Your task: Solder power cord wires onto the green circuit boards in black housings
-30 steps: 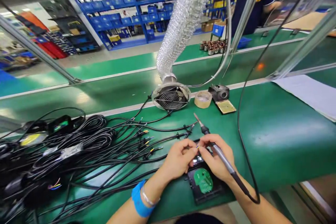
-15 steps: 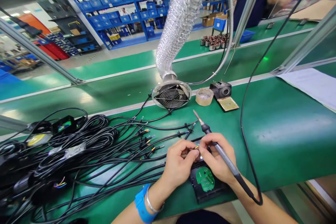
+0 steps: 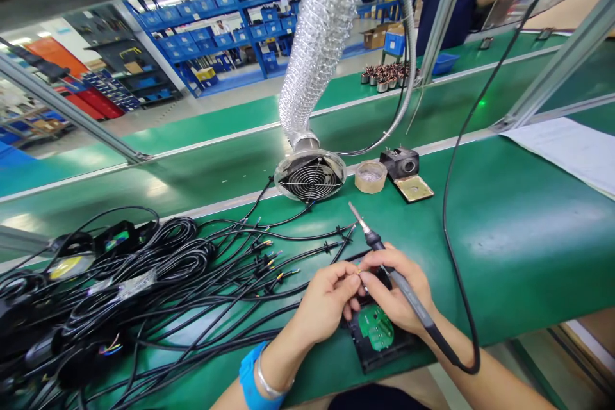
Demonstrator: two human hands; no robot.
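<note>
Left hand [image 3: 321,304]: your thumb and forefinger pinch narrowly on a thin yellowish wire [image 3: 358,271], mostly hidden
Right hand [image 3: 402,285]: your fingertips close in at the same spot, the soldering iron [image 3: 414,302] held across the hand
Iron: grey handle, black collar, metal tip pointing up and away from you
Circuit board [image 3: 377,328]: green, uneven in outline, dotted with small pale spots
Casing [image 3: 364,360]: black, on the green bench [image 3: 519,237] just below your hands, the board inside
</note>
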